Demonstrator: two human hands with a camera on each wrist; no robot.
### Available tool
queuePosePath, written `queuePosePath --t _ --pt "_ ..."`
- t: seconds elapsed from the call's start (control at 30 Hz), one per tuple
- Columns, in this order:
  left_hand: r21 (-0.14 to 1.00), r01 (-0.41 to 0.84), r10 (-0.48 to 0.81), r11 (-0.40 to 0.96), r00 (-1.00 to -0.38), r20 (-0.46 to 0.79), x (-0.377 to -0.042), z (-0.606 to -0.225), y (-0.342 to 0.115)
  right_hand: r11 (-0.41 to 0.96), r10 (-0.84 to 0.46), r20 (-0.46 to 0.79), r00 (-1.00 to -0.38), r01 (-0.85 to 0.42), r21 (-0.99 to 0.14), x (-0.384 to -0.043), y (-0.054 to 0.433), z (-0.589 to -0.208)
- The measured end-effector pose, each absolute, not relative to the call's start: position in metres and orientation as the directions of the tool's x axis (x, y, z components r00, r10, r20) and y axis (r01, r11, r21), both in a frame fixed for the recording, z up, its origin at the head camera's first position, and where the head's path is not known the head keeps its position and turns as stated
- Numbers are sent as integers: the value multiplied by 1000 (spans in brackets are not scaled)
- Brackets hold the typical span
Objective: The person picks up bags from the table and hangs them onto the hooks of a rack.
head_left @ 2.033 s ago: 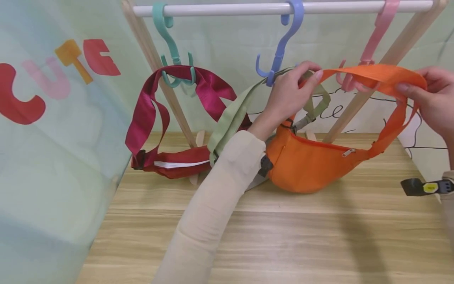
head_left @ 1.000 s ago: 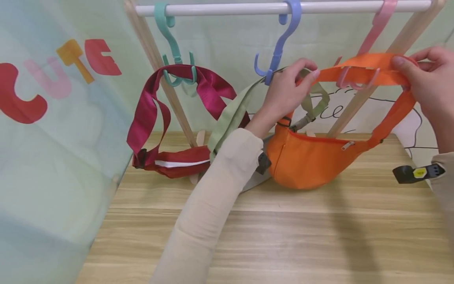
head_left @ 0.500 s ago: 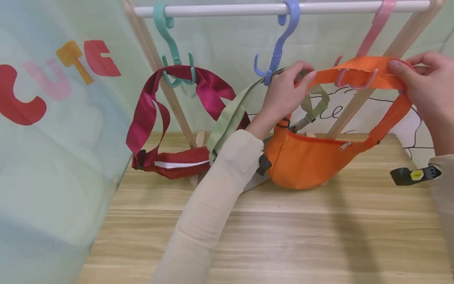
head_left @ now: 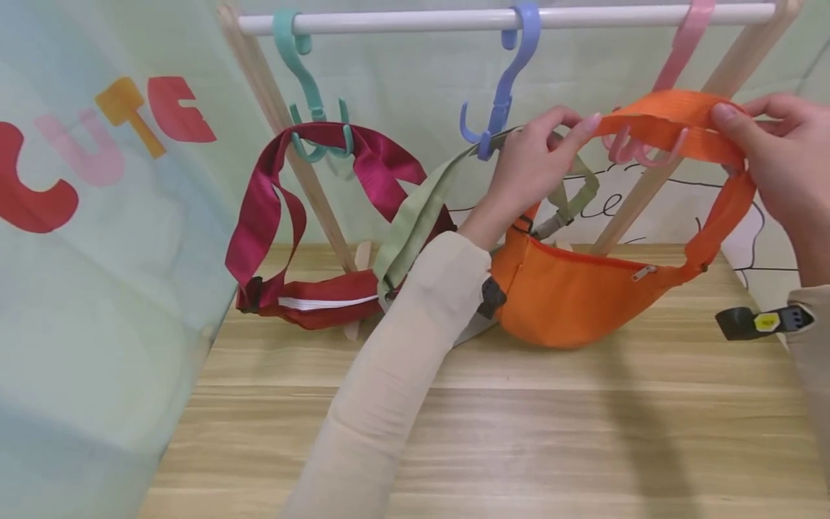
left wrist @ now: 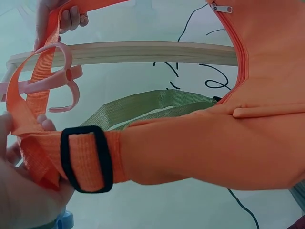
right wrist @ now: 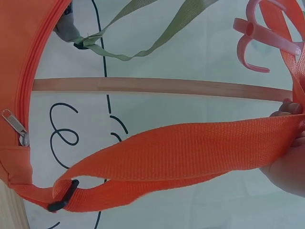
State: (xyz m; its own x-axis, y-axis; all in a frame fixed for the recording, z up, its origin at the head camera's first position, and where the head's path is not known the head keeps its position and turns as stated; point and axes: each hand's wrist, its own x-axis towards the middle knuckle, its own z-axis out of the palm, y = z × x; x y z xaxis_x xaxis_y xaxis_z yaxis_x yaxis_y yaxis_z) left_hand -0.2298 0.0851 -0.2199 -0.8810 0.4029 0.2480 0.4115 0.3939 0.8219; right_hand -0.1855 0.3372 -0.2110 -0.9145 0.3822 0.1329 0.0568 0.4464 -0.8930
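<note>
An orange waist bag (head_left: 577, 303) hangs low over the table in the head view, its wide strap (head_left: 700, 108) raised and spread between both hands. My left hand (head_left: 534, 158) pinches the strap's left part. Thumb and fingers of my right hand (head_left: 787, 158) grip its right end. Between the hands, the strap loop passes around the prongs of a pink hook (head_left: 681, 54), partly hiding its stem. In the left wrist view the pink hook (left wrist: 57, 78) sits inside the loop, and a black strap slider (left wrist: 103, 160) shows beside my left hand. The right wrist view shows the bag's zipper pull (right wrist: 15, 123).
A maroon bag (head_left: 259, 231) hangs on a green hook (head_left: 305, 79). A light green bag strap (head_left: 415, 223) hangs on a blue hook (head_left: 512, 72), partly behind my left forearm. All hooks hang from a white rod (head_left: 402, 20) on a wooden stand above a wood-grain table (head_left: 519, 440).
Over two seconds my right hand has moved left and slightly up, bringing the strap around the pink prongs. In the last half second, my left hand has shifted slightly right along with the bag.
</note>
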Motion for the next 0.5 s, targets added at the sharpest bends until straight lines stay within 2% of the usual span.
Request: queuePosePath --t 0.23,0.5 --pt "772 407 323 488 -906 273 -229 -222 90 452 389 138 -911 58 -890 -185 336 -210" --pt "788 399 293 469 -912 287 -230 -224 92 444 401 141 -905 58 -894 -184 334 -210"
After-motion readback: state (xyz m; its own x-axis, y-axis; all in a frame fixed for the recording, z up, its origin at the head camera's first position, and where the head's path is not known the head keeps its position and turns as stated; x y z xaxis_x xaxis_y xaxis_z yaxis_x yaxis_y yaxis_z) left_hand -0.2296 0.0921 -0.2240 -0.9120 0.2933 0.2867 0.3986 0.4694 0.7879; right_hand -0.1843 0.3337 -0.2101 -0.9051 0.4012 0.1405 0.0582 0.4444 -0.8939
